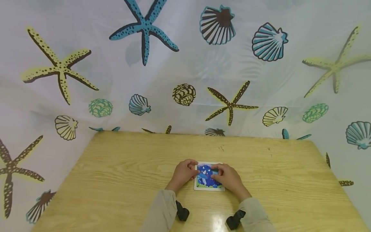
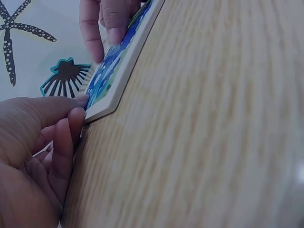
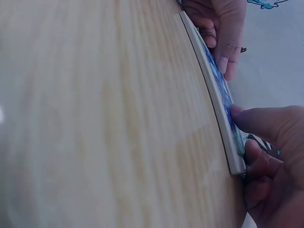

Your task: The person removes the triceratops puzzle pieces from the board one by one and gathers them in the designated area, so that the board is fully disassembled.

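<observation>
A small flat dinosaur puzzle (image 1: 207, 184) with a white frame lies on the wooden table, showing a blue horned dinosaur. My left hand (image 1: 184, 172) holds its left edge, thumb on top and the other fingers curled at the side. From the right, my right hand (image 1: 230, 179) grips the opposite edge. In the right wrist view its thumb rests on the picture while curled fingers sit by the frame's corner. The left wrist view shows the puzzle (image 2: 124, 78) edge-on, low against the tabletop. Both hands cover parts of the picture's sides.
The light wooden table (image 1: 124, 167) stretches out around the hands. A white curtain (image 1: 162, 74) printed with starfish and shells hangs behind it and along both sides. Black wrist cameras sit at both beige sleeves (image 1: 162, 209).
</observation>
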Available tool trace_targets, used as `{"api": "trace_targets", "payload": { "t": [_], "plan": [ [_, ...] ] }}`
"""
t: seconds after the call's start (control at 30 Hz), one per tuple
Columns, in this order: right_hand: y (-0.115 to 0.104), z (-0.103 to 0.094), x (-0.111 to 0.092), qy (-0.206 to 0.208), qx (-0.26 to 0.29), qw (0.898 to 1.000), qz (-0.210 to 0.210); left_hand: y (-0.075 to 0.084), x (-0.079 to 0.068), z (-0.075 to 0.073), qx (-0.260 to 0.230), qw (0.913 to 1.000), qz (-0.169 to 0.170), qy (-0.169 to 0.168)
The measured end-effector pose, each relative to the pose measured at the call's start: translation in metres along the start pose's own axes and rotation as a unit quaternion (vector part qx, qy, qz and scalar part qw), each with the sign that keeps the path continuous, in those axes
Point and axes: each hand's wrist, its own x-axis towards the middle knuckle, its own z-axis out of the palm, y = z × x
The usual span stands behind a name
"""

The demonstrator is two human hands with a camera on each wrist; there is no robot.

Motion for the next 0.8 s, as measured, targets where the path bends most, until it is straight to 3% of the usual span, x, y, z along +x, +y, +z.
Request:
{"api": "trace_targets", "payload": {
  "t": [0.47, 0.8],
  "plan": [
    [-0.0015, 0.0010, 0.0003, 0.001, -0.006, 1.000, 0.006, 0.0061, -0.0018, -0.0025, 0.033, 0.9994, -0.010, -0.003],
    [-0.0012, 0.0014, 0.0008, 0.002, -0.011, 1.000, 0.008, 0.0040, -0.0016, -0.0008, 0.034, 0.9994, 0.002, 0.010]
  ]
}}
